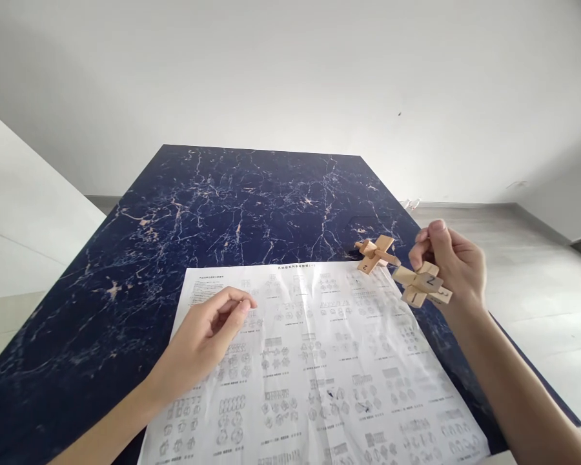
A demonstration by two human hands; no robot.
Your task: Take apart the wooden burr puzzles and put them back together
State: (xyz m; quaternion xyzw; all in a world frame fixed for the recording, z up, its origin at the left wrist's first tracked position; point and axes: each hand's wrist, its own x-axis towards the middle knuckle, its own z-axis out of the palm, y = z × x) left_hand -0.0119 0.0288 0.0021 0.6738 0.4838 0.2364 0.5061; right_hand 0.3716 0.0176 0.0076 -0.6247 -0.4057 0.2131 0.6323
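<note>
My left hand (pixel 213 329) hovers over or rests on the left part of a printed sheet (pixel 295 361); I cannot tell which. Its fingers are curled, the thumb lies near the index finger, and nothing shows in them. At the right, my right hand (pixel 452 258) is closed, thumb up and fingers curled. A wooden interlocking burr puzzle (pixel 423 284) with numbered pieces lies right in front of it, covering part of the hand. Whether the fingers touch it is unclear. Another wooden burr puzzle (pixel 375 254), also numbered, sits at the sheet's top right corner.
Under the sheet is a dark blue marbled table (pixel 252 200), whose right edge runs close beside my right hand. The wrinkled sheet carries rows of small line drawings. Behind the table stands a pale wall (pixel 271 77), and grey floor (pixel 527 278) shows at the right.
</note>
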